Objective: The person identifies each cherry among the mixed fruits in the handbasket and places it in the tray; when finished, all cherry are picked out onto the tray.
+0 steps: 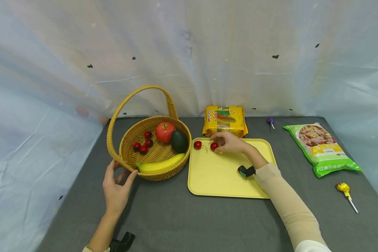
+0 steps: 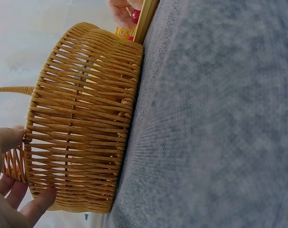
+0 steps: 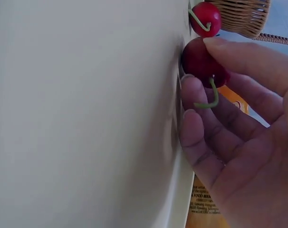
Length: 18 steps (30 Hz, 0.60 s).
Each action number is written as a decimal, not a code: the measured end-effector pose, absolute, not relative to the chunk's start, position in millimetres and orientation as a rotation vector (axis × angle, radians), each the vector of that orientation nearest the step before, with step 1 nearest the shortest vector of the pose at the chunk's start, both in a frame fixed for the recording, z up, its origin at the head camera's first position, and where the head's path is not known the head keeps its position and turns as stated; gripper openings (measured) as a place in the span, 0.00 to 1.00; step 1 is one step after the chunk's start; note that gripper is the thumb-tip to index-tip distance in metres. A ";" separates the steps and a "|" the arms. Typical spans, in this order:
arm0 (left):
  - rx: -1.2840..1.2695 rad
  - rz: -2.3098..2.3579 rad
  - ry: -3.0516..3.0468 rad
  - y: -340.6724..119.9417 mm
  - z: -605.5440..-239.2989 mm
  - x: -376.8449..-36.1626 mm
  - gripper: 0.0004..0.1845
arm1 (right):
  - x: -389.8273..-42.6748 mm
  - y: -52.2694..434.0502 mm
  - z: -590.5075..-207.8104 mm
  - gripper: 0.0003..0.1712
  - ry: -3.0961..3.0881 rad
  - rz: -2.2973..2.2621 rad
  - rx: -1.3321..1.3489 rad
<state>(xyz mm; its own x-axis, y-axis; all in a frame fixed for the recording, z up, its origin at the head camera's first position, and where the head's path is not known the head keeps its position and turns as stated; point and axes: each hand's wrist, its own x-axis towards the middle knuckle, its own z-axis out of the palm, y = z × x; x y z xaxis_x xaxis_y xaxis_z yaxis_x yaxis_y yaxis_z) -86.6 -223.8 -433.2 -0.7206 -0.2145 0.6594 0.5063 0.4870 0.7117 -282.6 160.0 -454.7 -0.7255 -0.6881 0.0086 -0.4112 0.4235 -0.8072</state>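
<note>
Red round cherry (image 1: 214, 146), mid-frame on the yellow plastic tray (image 1: 220, 182), sits pinched in the right hand (image 1: 230, 142); the left hand (image 1: 114, 189) lies open against the woven straw basket (image 1: 126, 159).

Basket (image 1: 151, 154) sits left of the tray (image 1: 223, 175) (snack packet (image 1: 225, 120) behind).

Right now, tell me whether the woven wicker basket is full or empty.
Partly full: the woven wicker basket holds an apple, avocado, banana and cherries.

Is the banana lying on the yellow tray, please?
No, the banana lies inside the wicker basket along its near rim, while the yellow tray carries only two cherries.
</note>
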 end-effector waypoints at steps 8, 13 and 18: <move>-0.246 -1.280 -2.003 -223.8 -432.0 -87.7 0.39 | -279.2 162.4 -454.5 0.21 2.482 -1.149 -0.984; -0.256 -1.277 -2.001 -223.9 -432.1 -87.6 0.39 | -275.4 161.3 -452.7 0.19 2.551 -1.088 -1.051; -0.242 -1.273 -2.012 -223.5 -432.2 -87.0 0.38 | -273.7 160.2 -449.1 0.20 2.620 -1.018 -1.086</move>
<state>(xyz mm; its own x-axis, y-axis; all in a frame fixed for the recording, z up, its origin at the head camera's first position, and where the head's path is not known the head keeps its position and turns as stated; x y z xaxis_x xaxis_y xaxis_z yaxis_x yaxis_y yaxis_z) -87.0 -223.5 -432.2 -0.7152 -0.2144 0.6652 0.5094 0.4918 0.7062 -273.7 160.2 -449.1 -0.7330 -0.6675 0.1310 -0.5808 0.5139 -0.6313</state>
